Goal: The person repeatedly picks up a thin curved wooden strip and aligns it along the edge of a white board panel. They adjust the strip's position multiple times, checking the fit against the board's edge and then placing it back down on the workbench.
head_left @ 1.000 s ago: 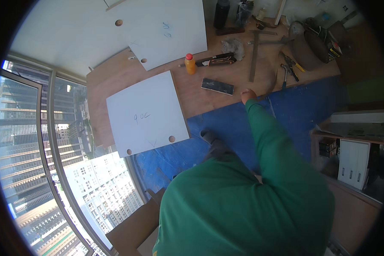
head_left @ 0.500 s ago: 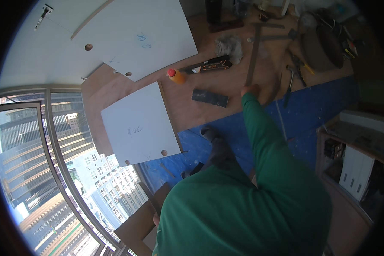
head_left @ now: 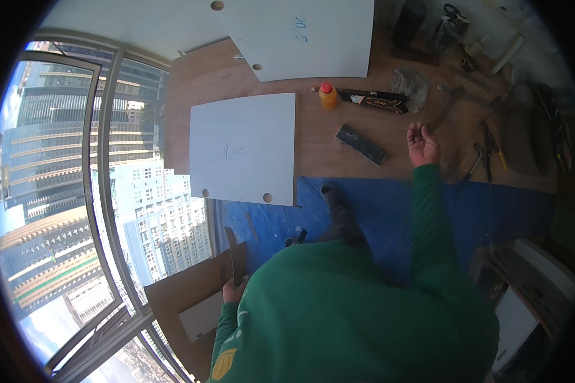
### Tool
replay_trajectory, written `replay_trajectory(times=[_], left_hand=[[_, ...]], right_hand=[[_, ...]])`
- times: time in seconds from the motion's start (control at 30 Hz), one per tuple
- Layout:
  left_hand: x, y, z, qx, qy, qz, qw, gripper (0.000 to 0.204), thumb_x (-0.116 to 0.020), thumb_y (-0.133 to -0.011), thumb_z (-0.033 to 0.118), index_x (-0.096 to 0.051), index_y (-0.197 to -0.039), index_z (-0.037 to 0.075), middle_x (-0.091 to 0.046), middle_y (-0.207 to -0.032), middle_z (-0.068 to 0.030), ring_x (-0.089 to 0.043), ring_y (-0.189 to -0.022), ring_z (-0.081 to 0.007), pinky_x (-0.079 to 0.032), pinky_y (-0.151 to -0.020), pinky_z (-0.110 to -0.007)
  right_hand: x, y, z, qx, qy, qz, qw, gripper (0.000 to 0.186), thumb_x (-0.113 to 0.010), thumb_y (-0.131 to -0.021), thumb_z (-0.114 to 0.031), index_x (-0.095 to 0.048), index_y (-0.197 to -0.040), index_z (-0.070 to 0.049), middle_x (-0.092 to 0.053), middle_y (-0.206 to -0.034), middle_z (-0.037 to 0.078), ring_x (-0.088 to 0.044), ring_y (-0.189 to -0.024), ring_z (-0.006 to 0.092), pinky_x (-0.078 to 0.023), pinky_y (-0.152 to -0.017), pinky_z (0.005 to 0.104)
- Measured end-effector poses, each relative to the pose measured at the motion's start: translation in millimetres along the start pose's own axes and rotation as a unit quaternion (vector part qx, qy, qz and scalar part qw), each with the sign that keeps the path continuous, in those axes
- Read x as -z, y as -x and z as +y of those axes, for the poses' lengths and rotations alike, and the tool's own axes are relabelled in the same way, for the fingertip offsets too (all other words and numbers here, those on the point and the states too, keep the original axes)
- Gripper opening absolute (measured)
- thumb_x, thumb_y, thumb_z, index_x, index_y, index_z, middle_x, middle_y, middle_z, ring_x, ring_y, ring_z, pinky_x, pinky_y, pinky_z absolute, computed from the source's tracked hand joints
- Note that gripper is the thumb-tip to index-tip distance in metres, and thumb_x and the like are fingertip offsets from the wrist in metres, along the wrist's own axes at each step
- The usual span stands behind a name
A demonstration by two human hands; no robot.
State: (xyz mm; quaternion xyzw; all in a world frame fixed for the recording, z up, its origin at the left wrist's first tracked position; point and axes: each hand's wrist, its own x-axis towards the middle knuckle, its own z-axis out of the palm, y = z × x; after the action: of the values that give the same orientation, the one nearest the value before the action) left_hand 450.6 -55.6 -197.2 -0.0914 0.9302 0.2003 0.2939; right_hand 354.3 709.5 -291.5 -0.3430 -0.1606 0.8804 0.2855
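Observation:
My right hand [head_left: 423, 145] is over the workbench, palm turned up and fingers curled at the near end of an L-shaped metal square [head_left: 446, 110]. The square's long arm slants away across the board, slightly blurred. Down at the left, beside my body, my left hand [head_left: 232, 291] is closed round the lower end of a long, narrow, flat dark strip [head_left: 232, 250], which stands up from the fist. A dark sanding block [head_left: 361, 144] lies left of my right hand. Beyond it are an orange-and-black utility knife [head_left: 380, 104] and an orange bottle [head_left: 328, 97] with a red cap.
Two white panels with round holes, the nearer panel [head_left: 243, 147] and the farther panel [head_left: 306, 38], lie on the plywood worktop [head_left: 176, 121]. A hammer [head_left: 474, 159], pliers [head_left: 495, 147] and a crumpled cloth [head_left: 410, 89] are also there. Blue sheeting [head_left: 390, 210] covers the floor; windows [head_left: 102, 166] stand left.
The whole view has shifted, with the worktop now farther right. My right hand has turned palm up. My left hand and its strip have come more into view at the lower left.

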Motion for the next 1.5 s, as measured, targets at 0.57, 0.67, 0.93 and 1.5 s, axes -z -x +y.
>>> replay_trajectory(times=[0.57, 0.67, 0.93, 1.5], left_hand=[[-97.5, 150.8, -102.1, 0.227, 0.242, 0.105, 0.937, 0.038, -0.074, -0.086, 0.033, -0.074, -0.099, -0.002, -0.075, -0.079, -0.0165, -0.075, -0.068, -0.0262, -0.059, -0.071, -0.042], [-132.1, 189.5, -130.1, 0.29, 0.333, 0.132, 0.887, 0.04, -0.076, -0.086, 0.036, -0.075, -0.098, -0.003, -0.075, -0.078, -0.0168, -0.076, -0.068, -0.0269, -0.06, -0.072, -0.041], [-230.7, 319.2, -224.3, 0.418, 0.431, 0.115, 0.791, 0.047, -0.078, -0.086, 0.038, -0.073, -0.099, -0.007, -0.074, -0.074, -0.0171, -0.075, -0.065, -0.0276, -0.06, -0.07, -0.042], [-312.8, 395.1, -192.8, 0.563, 0.586, 0.24, 0.531, 0.03, -0.076, -0.088, 0.023, -0.072, -0.105, -0.001, -0.073, -0.077, -0.0122, -0.071, -0.06, -0.0233, -0.056, -0.057, -0.039]], right_hand=[[-249.8, 357.6, 179.0, -0.074, 0.383, -0.68, 0.621, 0.025, -0.046, -0.081, 0.016, -0.06, -0.093, -0.001, -0.064, -0.094, 0.013, -0.07, -0.105, 0.0254, -0.057, -0.086, 0.0338], [-217.9, 405.0, 232.6, -0.213, 0.475, -0.659, 0.542, 0.024, -0.045, -0.08, 0.013, -0.062, -0.092, 0.0, -0.061, -0.083, 0.01, -0.071, -0.089, 0.0213, -0.056, -0.072, 0.0308], [-175.6, 544.1, 340.8, -0.026, 0.637, -0.702, 0.317, 0.029, -0.076, -0.083, -0.014, -0.061, -0.104, 0.0, -0.062, -0.077, 0.01, -0.061, -0.067, 0.0181, -0.051, -0.063, 0.0344], [-164.8, 816.7, 646.2, -0.202, 0.387, -0.879, 0.195, 0.041, -0.082, -0.088, -0.008, -0.066, -0.125, 0.002, -0.067, -0.11, 0.01, -0.065, -0.101, 0.0193, -0.053, -0.092, 0.0329]])
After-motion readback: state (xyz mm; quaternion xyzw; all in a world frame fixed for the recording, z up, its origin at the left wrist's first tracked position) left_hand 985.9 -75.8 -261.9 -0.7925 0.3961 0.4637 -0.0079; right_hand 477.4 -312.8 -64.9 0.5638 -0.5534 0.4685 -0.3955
